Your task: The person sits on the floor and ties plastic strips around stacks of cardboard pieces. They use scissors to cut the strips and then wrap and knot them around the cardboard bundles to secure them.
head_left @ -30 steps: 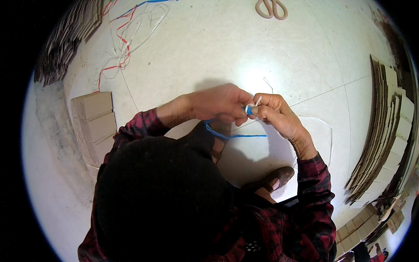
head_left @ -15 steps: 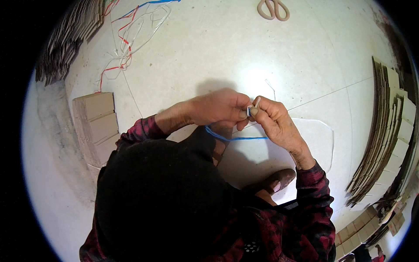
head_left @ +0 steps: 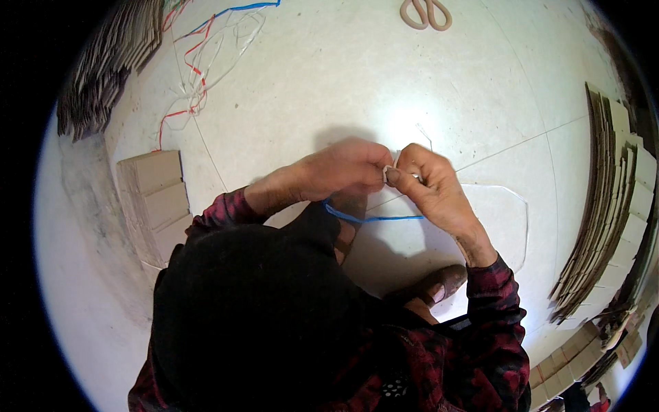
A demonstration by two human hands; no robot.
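Observation:
My left hand (head_left: 340, 168) and my right hand (head_left: 432, 185) meet fingertip to fingertip over the pale floor. Between them they pinch a small whitish piece (head_left: 391, 172) where thin strands come together. A blue string (head_left: 371, 218) hangs in a loop just below the hands and runs across a white sheet (head_left: 494, 220) lying under my right wrist. A thin clear strand (head_left: 424, 134) sticks up beyond the fingers. What the fingers enclose is mostly hidden.
Beige scissors (head_left: 425, 14) lie at the far top. Loose red, blue and clear strings (head_left: 199, 62) trail at upper left. Stacked cardboard pieces (head_left: 154, 199) sit at left. Cardboard stacks (head_left: 611, 199) fan along the right, and a dark stack (head_left: 110, 62) lies at upper left.
The blue bit seen between the fingertips a second ago is covered now. Both hands have stayed together at the same spot, with only small finger movements.

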